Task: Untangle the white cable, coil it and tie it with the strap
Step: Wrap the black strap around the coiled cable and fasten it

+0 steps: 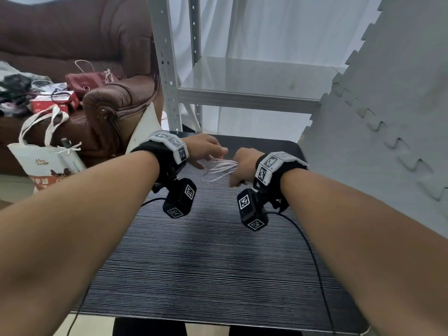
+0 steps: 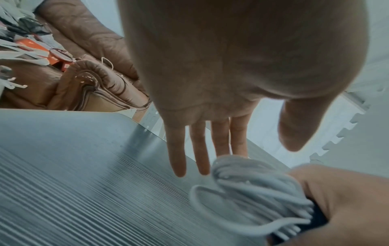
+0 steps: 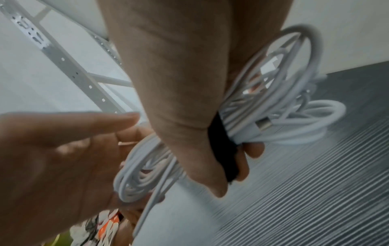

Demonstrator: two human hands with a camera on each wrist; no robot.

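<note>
The white cable (image 1: 219,167) is gathered into a bundle of several loops above the far part of the dark striped table (image 1: 206,263). My right hand (image 1: 243,167) grips the cable coil (image 3: 280,103) at its middle, pinching a black strap (image 3: 224,154) against it between thumb and fingers. A metal plug end (image 3: 263,125) shows in the coil. My left hand (image 1: 206,151) is beside the bundle with straight fingers (image 2: 197,149), their tips at the loops (image 2: 248,188). The strap (image 2: 318,214) peeks out under the right hand.
A brown sofa (image 1: 109,103) with a red bag, boxes and clothes stands at the left, a white tote bag (image 1: 46,154) beside it. A grey metal shelf (image 1: 242,88) is behind the table, grey foam mats (image 1: 388,117) at the right. Black camera wires trail over the table.
</note>
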